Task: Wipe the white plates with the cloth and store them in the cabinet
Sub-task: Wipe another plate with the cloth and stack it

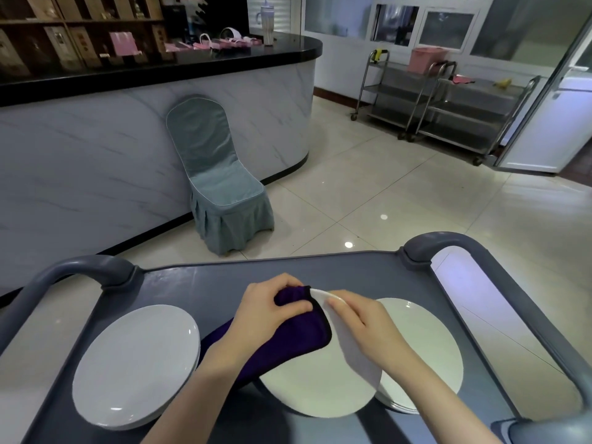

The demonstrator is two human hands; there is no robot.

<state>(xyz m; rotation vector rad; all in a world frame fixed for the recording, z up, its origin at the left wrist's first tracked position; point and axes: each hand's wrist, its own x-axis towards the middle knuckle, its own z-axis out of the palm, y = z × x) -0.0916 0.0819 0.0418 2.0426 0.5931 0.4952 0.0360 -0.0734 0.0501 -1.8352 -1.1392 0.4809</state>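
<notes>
A white plate (pixel 315 384) is held tilted above the grey cart top (pixel 198 283). My right hand (pixel 362 322) grips its far rim, fingers curled over the edge. My left hand (pixel 269 307) grips a dark purple cloth (pixel 288 344) bunched against the plate's upper left face, the rest of the cloth trailing down under my forearm. A stack of white plates (pixel 134 363) lies at the left of the cart. Another stack of white plates (pixel 426 344) lies at the right, partly hidden behind the held plate and my right arm.
The cart has raised grey handles at the left (pixel 73 267) and right (pixel 480 251). Beyond it stand a covered blue-grey chair (pixel 217 184), a marble-fronted counter (pixel 96 139) with a black top, and two steel trolleys (pixel 448 104) at the far right on a tiled floor.
</notes>
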